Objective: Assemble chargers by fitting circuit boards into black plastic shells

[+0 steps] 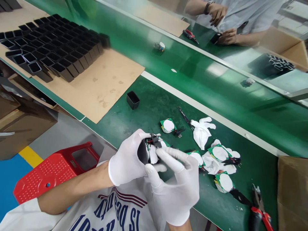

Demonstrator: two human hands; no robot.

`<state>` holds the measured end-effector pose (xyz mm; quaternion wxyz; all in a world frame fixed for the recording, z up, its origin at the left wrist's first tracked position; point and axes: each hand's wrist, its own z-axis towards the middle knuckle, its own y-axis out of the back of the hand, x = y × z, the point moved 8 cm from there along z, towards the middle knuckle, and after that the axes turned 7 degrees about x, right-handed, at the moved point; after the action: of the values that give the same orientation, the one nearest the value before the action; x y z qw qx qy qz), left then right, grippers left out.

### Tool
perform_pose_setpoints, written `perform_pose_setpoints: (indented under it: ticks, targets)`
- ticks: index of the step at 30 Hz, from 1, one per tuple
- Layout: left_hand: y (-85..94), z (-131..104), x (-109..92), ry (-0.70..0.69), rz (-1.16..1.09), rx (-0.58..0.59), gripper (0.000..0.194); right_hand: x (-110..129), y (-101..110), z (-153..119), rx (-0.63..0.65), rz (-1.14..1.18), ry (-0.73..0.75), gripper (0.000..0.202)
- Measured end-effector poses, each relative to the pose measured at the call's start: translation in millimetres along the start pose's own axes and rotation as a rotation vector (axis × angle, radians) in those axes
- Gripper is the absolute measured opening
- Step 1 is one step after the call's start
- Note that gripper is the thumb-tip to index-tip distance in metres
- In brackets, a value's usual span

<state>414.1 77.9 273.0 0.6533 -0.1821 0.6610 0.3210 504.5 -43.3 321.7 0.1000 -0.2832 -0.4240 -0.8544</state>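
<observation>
A: Where is the black case [142,152] sitting?
B: It's resting in the gloved left hand [127,157], just below the middle of the frame. That hand is clasping it, and a white-faced circuit assembly [152,154] is showing at its mouth.
A: And the right hand [176,183]?
B: It's meeting the left one there, fingers curving around the assembly and a black plug [156,140]. Whether they're pinching anything, I can't tell.
A: What's lying around them?
B: A short black cup [133,100] is standing above the hands on the green bench [154,99]. To their right, a circuit board [168,125] and others like it are lying near a white cloth piece [202,133]. Red-handled pliers [260,205] are resting at lower right.
A: Farther out?
B: Rows of black tubes [55,48] are standing on cardboard [113,77] at upper left. A co-worker's hands [218,14] are working at upper right.
</observation>
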Motion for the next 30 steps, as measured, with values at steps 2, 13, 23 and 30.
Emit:
perform_pose_setpoints:
  ticks: [2,13,23,30]
  targets:
    - [-3.8,1,4,0.092,-0.078,0.049,0.056,-1,-1,6,0.040,-0.027,-0.034,0.040]
    - [-5.0,-12,15,0.109,0.029,-0.151,0.058,8,-4,-1,0.035,-0.089,-0.067,0.038]
    - [-10.7,-5,5,0.053,0.132,-0.115,0.056,-6,0,-5,0.002,-0.137,-0.028,0.036]
    - [-12.9,-3,5,0.095,0.179,-0.107,0.050,-6,0,2,0.030,-0.119,0.010,0.038]
